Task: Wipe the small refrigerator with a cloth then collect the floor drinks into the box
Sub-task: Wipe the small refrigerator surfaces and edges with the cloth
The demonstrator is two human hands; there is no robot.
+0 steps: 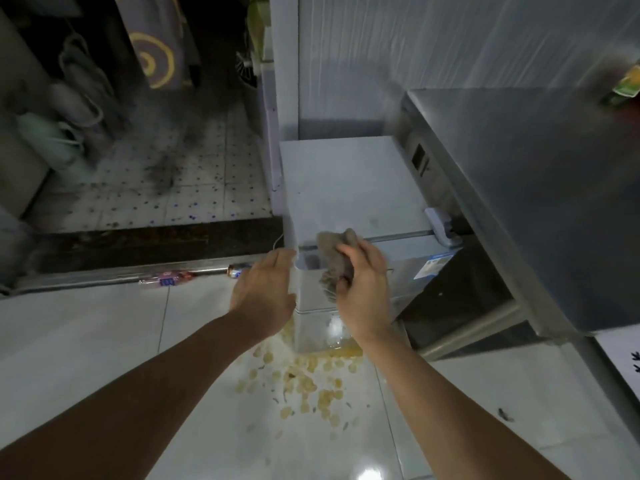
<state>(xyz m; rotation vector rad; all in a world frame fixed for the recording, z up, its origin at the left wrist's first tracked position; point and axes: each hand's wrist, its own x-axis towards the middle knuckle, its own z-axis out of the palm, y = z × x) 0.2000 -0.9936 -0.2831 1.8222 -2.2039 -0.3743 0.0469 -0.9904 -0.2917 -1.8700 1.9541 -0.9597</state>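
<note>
The right hand (363, 292) clutches a cloth (337, 261) against the refrigerator (349, 188) front (left hand (265, 292) flat on its corner, fingers straight).

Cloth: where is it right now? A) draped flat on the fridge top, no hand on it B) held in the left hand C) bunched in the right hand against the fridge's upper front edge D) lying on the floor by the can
C: the right hand grips the crumpled grey cloth at the small refrigerator's top front edge; the left hand rests with straight fingers at the fridge's left corner and holds nothing.
</note>
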